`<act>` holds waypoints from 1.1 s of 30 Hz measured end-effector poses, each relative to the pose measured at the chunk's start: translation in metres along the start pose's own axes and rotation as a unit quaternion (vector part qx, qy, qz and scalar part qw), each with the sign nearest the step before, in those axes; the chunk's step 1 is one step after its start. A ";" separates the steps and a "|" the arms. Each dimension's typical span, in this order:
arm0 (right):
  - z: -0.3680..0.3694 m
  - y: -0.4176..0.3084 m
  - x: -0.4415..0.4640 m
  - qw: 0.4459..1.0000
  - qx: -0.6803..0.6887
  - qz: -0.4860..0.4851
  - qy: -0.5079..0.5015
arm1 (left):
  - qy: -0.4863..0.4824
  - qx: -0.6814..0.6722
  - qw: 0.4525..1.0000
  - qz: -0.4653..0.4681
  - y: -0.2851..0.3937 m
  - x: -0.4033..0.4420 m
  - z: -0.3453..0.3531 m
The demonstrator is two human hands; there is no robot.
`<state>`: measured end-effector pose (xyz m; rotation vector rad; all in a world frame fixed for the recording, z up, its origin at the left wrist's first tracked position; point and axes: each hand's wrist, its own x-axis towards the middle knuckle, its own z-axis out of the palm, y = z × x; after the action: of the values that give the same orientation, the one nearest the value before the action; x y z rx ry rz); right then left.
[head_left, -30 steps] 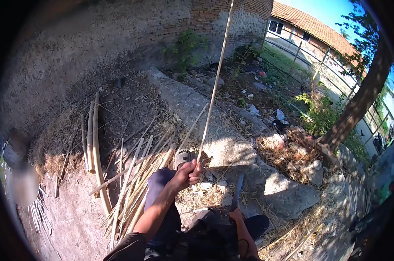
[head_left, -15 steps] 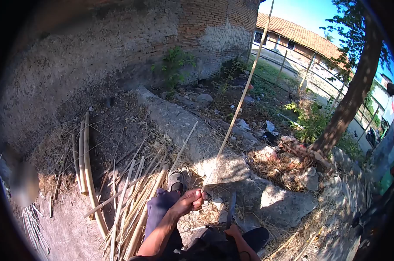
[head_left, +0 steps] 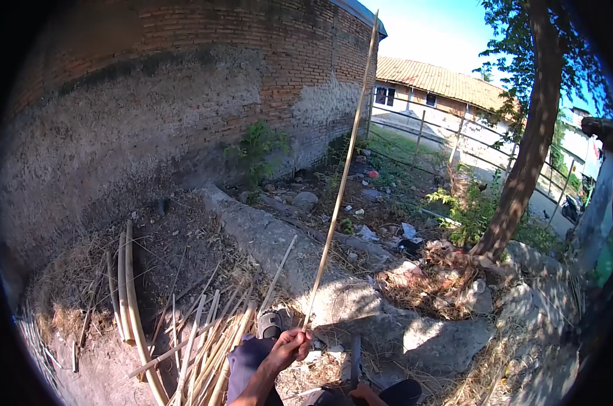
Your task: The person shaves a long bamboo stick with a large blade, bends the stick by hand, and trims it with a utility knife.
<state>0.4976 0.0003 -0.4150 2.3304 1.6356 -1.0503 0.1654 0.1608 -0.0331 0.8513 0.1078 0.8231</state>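
A long, thin bamboo strip (head_left: 340, 189) rises from my left hand (head_left: 293, 346), whose fingers are closed around its lower end. It leans slightly right, and its tip reaches up beside the roof edge. My right hand (head_left: 366, 394), low in the view and partly cut off, is closed on a machete (head_left: 356, 360) with its dark blade pointing up and away. The handle is mostly hidden by the fingers. The strip and the blade are apart. Left of my knee lies a pile of split bamboo strips (head_left: 208, 352).
Thicker bamboo poles (head_left: 132, 298) lie on the ground at left. A concrete ledge (head_left: 266, 237) runs diagonally ahead, with dry litter (head_left: 425, 277) by a tree trunk (head_left: 523, 162). A brick wall (head_left: 185, 122) stands behind, and a bamboo fence (head_left: 421, 128) crosses the back right.
The view has tilted up, so the strip's top end now shows and both hands sit lower. The strip stands a little more upright. Each hand keeps its hold.
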 end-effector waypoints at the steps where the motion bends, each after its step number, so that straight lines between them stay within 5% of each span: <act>1: -0.002 0.001 0.000 1.000 0.004 0.005 -0.005 | 0.006 -0.006 1.000 0.007 -0.002 0.000 -0.001; 11: -0.019 0.002 0.008 0.994 0.092 0.053 -0.033 | 0.056 -0.009 0.998 0.010 -0.006 0.003 -0.010; 14: -0.020 0.004 0.008 0.967 0.221 0.108 -0.061 | 0.173 0.148 0.972 0.057 0.000 0.000 0.005; 16: -0.019 0.006 0.001 0.926 0.354 0.111 -0.066 | 0.192 0.216 0.955 0.069 0.004 0.001 0.015; 18: -0.019 0.015 0.001 0.870 0.482 -0.107 0.005 | 0.240 0.389 0.885 0.087 0.001 0.002 0.014; 20: -0.051 -0.003 -0.033 0.714 0.699 -0.030 -0.002 | 0.264 0.492 0.824 0.098 -0.007 0.002 0.002; 22: -0.089 -0.006 -0.030 0.803 0.595 -0.022 -0.025 | 0.282 0.546 0.780 0.115 -0.004 0.002 0.010; 24: -0.146 -0.017 -0.048 0.650 0.745 -0.030 -0.149 | 0.314 0.595 0.737 0.063 -0.002 0.001 0.018; 25: -0.171 -0.018 -0.055 0.647 0.745 -0.047 -0.159 | 0.315 0.609 0.724 0.069 -0.008 0.000 0.015; 30: -0.314 -0.098 -0.154 0.830 0.518 -0.122 0.170 | 0.298 0.655 0.678 0.148 -0.030 0.006 0.014; 31: -0.345 -0.090 -0.160 0.878 0.445 -0.106 0.140 | 0.300 0.669 0.665 0.142 -0.029 0.006 0.021; 33: -0.365 -0.094 -0.148 0.843 0.246 -0.250 0.408 | 0.296 0.660 0.683 0.105 -0.011 0.004 0.037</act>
<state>0.5624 0.0886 -0.0249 3.0372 2.6560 -0.5645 0.1901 0.1362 -0.0150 1.9397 1.3466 1.1917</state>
